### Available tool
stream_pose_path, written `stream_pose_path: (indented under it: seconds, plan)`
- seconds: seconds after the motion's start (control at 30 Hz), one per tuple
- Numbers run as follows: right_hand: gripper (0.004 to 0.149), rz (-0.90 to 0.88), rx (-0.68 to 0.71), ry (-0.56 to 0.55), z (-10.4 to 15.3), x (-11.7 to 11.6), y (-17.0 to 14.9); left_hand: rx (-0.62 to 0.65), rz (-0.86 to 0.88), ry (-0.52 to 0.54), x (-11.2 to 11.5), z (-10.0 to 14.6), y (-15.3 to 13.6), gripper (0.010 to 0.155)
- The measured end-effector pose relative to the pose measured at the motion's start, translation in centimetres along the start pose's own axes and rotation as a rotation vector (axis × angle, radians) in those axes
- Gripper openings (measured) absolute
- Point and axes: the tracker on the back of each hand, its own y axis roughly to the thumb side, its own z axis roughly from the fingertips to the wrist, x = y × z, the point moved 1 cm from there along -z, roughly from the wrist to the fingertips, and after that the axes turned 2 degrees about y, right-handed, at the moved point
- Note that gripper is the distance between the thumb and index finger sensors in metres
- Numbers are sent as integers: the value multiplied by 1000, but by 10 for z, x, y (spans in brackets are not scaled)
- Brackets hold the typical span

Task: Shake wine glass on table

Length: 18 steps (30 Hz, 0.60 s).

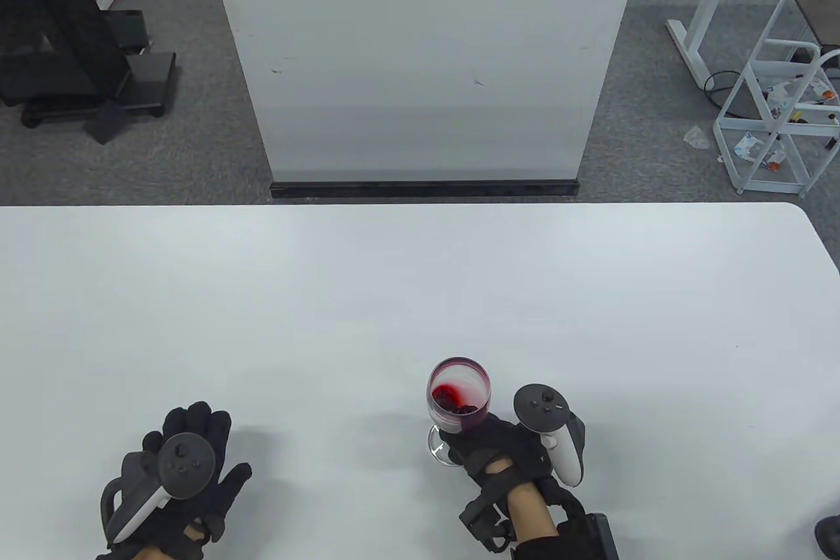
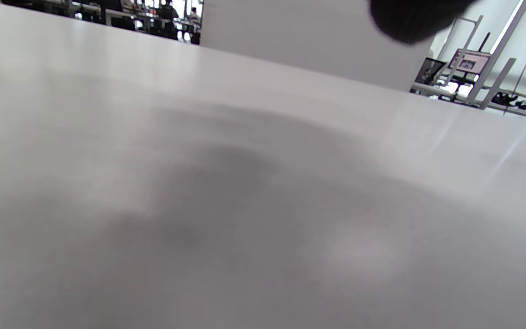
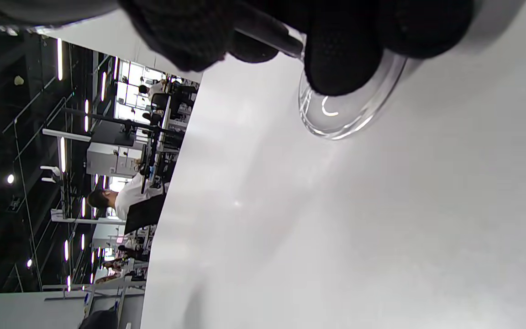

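A clear wine glass with a little red wine in the bowl stands near the front middle of the white table. My right hand grips its stem just under the bowl, fingers wrapped around it. In the right wrist view my gloved fingers close over the stem above the round glass foot, which sits at the table surface. My left hand rests flat on the table at the front left, fingers spread, holding nothing. Only a dark fingertip shows in the left wrist view.
A white panel stands behind the table's far edge. The table's rounded right corner is at the far right. A white rack and a black stand are on the floor beyond.
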Motion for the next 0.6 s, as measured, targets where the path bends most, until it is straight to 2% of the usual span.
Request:
stream_pose_path:
  seconds: [0.13, 0.27, 0.4, 0.5, 0.6]
  plan:
    - [55, -9, 6, -74, 1, -2, -2, 0, 7, 2, 0, 0, 0, 77]
    - [54, -2, 2, 6, 0, 1, -1, 2, -2, -2, 1, -1, 0, 77]
    - [55, -22, 3, -79, 1, 0, -3, 0, 6, -2, 0, -1, 0, 77]
    - [54, -17, 19, -13, -1, -1, -1, 0, 1, -10, 1, -2, 0, 77]
    - [54, -9, 8, -37, -2, 2, -2, -2, 2, -3, 1, -1, 0, 77]
